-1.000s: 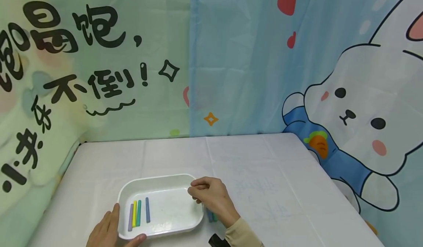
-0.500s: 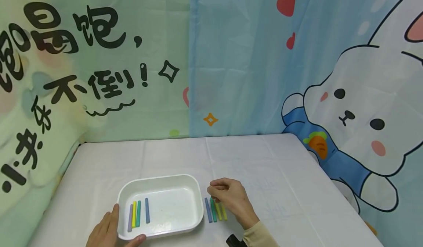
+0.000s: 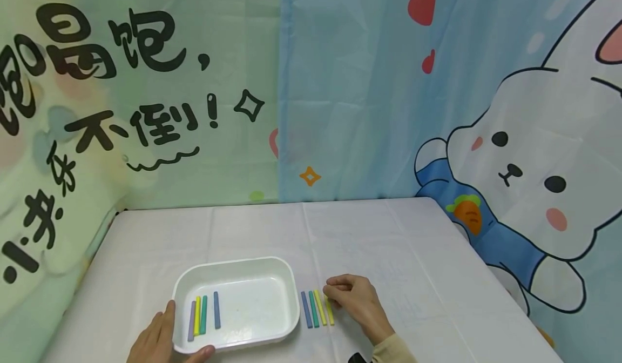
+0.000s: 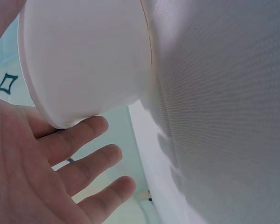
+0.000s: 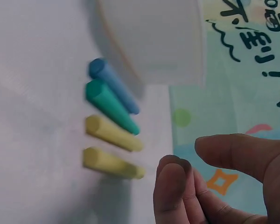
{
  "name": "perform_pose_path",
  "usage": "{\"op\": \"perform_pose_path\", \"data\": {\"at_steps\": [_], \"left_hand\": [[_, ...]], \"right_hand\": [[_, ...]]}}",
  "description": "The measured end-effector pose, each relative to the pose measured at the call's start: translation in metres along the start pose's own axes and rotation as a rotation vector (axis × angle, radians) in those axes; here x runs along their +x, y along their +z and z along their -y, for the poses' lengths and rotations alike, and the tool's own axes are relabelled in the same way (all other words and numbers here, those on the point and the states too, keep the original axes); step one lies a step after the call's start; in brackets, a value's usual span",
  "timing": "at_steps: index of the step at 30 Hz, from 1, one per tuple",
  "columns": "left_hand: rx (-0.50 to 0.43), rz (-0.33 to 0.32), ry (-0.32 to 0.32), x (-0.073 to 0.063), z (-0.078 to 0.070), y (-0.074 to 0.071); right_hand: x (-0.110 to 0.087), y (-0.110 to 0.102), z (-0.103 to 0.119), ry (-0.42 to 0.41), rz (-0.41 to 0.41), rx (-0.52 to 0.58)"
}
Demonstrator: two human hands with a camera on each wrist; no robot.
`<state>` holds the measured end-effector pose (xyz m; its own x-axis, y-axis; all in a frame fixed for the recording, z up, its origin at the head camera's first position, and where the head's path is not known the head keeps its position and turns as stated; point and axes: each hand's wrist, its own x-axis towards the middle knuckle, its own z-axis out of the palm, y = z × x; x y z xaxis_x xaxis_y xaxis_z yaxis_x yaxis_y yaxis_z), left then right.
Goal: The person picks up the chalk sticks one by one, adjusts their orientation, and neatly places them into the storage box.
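A white tray (image 3: 252,298) with rounded corners stands on the table. In it lie a purple chalk stick (image 3: 191,320), a yellow one (image 3: 197,315) and a green one (image 3: 203,314) side by side, with a blue one (image 3: 216,310) a little apart. My left hand (image 3: 157,333) rests against the tray's near left corner, fingers fairly straight. Right of the tray, my right hand (image 3: 357,303) hovers beside the far end of a yellow chalk stick (image 5: 113,163); thumb and index fingertips are apart with nothing between them.
Beside the tray's right wall lie a blue chalk stick (image 3: 306,310), a green one (image 3: 313,309) and a second yellow one (image 3: 319,307) in a row. White cloth covers the table (image 3: 413,287). A printed curtain (image 3: 340,82) hangs behind it.
My right hand has moved right and down from above the tray's right rim, past the outer row of chalk sticks, uncovering them. The left hand and the tray stay put.
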<state>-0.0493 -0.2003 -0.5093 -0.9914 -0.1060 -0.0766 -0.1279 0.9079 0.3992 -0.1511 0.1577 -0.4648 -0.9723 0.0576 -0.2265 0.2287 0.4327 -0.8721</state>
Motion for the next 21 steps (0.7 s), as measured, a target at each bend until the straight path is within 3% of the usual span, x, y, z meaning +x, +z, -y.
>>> {"op": "perform_pose_path", "data": {"at_steps": [5, 12, 21], "left_hand": [[0.001, -0.004, 0.004, 0.000, 0.001, 0.000], [0.005, -0.021, 0.002, -0.002, 0.000, 0.001], [0.011, 0.011, -0.025, 0.000, 0.000, 0.000]], "right_hand": [[0.004, 0.001, -0.010, 0.015, -0.019, -0.052], [0.012, 0.005, -0.022, -0.019, -0.070, -0.222], [0.013, 0.008, -0.021, -0.055, -0.053, -0.302]]}}
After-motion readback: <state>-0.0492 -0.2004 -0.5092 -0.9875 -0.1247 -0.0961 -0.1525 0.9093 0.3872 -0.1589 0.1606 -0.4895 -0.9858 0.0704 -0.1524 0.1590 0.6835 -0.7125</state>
